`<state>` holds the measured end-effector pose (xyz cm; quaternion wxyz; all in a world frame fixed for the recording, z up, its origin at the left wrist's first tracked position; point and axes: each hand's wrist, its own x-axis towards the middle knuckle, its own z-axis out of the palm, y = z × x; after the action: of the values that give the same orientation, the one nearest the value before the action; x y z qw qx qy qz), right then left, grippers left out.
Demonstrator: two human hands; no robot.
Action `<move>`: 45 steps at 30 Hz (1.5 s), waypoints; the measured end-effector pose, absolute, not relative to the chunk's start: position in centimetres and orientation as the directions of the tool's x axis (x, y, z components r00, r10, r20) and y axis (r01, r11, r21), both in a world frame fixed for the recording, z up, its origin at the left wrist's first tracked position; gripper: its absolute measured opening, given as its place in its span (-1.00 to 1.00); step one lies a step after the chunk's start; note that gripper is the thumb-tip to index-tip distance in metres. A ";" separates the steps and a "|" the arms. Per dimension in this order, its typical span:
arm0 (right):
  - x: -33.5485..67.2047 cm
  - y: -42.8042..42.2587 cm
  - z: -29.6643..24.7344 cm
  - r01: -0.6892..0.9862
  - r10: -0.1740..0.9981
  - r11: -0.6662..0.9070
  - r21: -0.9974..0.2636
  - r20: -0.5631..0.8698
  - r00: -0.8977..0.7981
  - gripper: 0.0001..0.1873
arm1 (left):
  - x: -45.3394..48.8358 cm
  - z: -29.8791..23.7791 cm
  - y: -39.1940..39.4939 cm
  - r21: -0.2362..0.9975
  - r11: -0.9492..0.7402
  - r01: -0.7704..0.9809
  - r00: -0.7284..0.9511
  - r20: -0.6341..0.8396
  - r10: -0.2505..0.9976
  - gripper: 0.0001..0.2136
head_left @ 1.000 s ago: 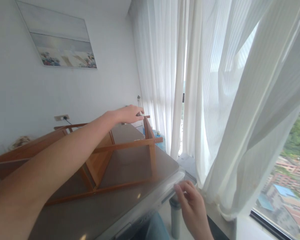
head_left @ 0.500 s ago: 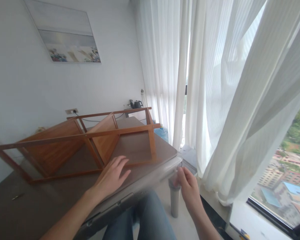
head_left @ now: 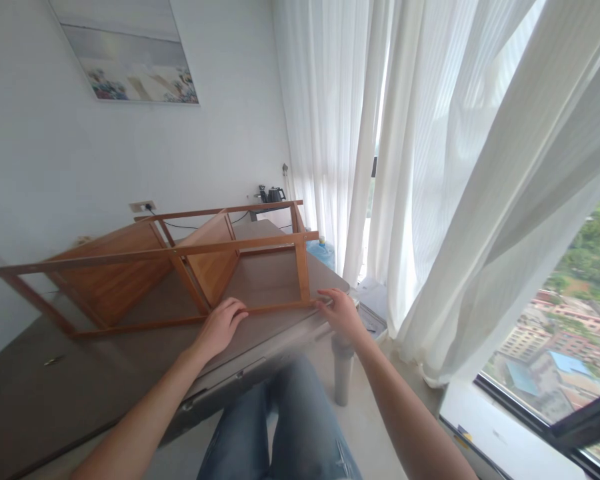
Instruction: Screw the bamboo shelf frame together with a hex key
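Note:
A brown wooden shelf rack (head_left: 190, 287) lies on its side on the dark table (head_left: 130, 393), its slanting shelf boards between the rails. My left hand (head_left: 223, 327) rests at the near lower rail, its fingers curled over it close to the middle crosspiece. At that rail's right end is my right hand (head_left: 342, 313), thumb and fingers around the protruding tip. The fingertips partly hide the rail there. A small thin brass-coloured piece (head_left: 54, 361) lies on the table to the left.
The table's near edge runs just above my legs (head_left: 280, 427), with a grey table leg (head_left: 342, 373) below its right corner. White curtains (head_left: 395, 200) hang at the window on the right. A black kettle (head_left: 276, 194) and a blue water bottle (head_left: 322, 253) stand behind the rack.
My right hand has moved up and left from beside the table corner to the rack's rail end. My left hand's fingers have curled onto the near rail. The view has tilted slightly downward.

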<state>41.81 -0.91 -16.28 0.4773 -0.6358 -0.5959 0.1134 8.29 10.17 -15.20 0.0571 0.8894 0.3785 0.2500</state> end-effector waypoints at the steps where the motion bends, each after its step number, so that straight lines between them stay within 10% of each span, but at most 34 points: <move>1: 41.8 -0.5 -16.4 0.670 0.876 0.173 -0.722 0.423 0.231 -0.71 | 8.3 -15.3 10.2 0.295 -0.707 0.642 0.585 0.407 0.701 -0.71; 31: 44.9 2.7 -13.6 0.712 0.863 0.494 -0.499 0.382 -0.330 -0.73 | 15.8 -12.3 8.2 0.381 -0.649 0.658 0.596 0.263 0.759 -0.65; 45: 45.5 2.1 -14.8 0.656 0.856 0.503 -0.563 0.432 -0.285 -0.61 | 22.5 -13.2 7.2 0.393 -0.677 0.623 0.645 0.231 0.728 -0.70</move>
<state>45.51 2.15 -14.77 0.3585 -0.4788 -0.7892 0.1394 22.53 7.17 -13.16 0.1401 0.8962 0.3769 0.1878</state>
